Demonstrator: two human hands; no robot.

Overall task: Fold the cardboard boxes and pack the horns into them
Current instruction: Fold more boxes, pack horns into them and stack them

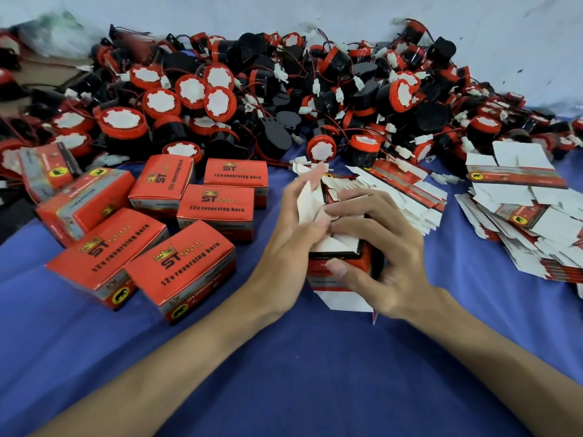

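Box point(339, 272) is sitting mid-surface point(299, 357) between my hands, still being folded. My right grip point(383, 257) is curling round its body, thumb on the red front; my left grip point(295, 228) is pinching a white flap point(307, 200) at the top. Next, I judge, the flaps need tucking before a horn point(321, 149) goes in. Finished boxes point(183, 266) are lying left, flat blanks point(410, 190) right.

Horn pile point(284, 99) runs along the back of the cloth point(284, 373), against the wall point(315, 14); closed boxes point(179, 266) front-left of it; flat box stacks point(520, 222) on the right; half-folded box point(340, 263) centre, between left hand point(293, 247) and right hand point(388, 257).
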